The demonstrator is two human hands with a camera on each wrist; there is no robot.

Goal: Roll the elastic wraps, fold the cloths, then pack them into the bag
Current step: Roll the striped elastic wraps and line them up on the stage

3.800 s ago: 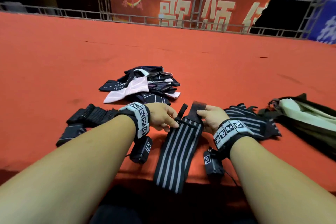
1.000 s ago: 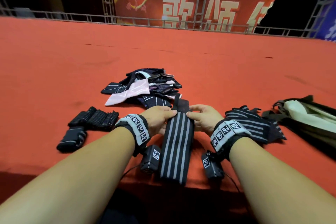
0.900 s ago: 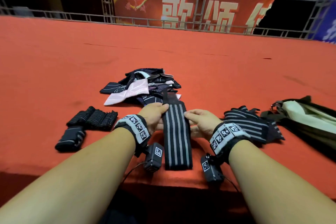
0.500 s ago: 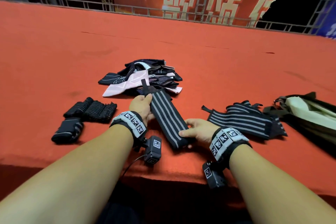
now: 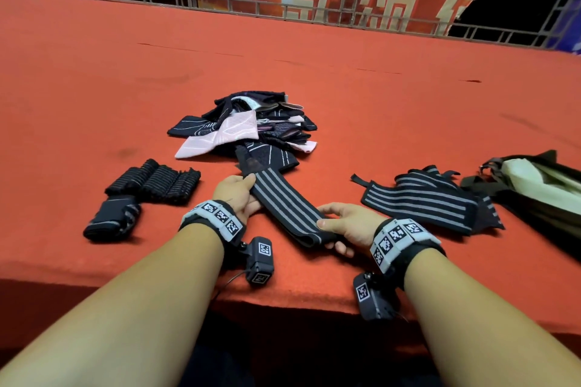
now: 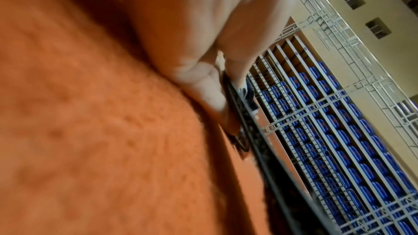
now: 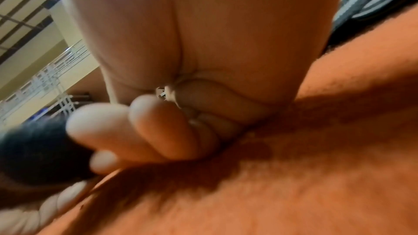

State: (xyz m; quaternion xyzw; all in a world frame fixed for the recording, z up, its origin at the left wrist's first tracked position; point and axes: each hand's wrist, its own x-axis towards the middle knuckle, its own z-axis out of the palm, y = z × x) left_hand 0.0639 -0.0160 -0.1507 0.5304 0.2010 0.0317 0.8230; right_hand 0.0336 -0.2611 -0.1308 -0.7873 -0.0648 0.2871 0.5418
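At the right edge of the orange felt-covered table (image 5: 94, 72) lies a dark olive fabric bag (image 5: 534, 195), its mouth open toward the hands; pale cream-green material shows inside it, and whether that is lining or contents cannot be told. No wrap or cloth can be seen inside.

One black elastic wrap with grey lengthwise stripes (image 5: 283, 204) lies flat and diagonal in front of the person. The left hand (image 5: 235, 195) grips its far part near the plain black end, thumb on top. The right hand (image 5: 349, 225) holds the near folded end, thumb over the top and fingers curled beneath; in the right wrist view those fingers (image 7: 158, 128) curl around a dark blurred edge.

A loose heap of the same striped black wraps (image 5: 430, 201) sits just right of the right hand, touching the bag's strap; how many it holds cannot be told. To the left lie rolled black wraps: a ribbed cluster (image 5: 157, 182) of what looks like three, and one single roll (image 5: 111, 221) nearer the table edge.

Beyond the hands lies a pile of unfolded dark navy and pale pink cloths (image 5: 248, 126), too tangled to count; the held wrap's far end reaches its near edge
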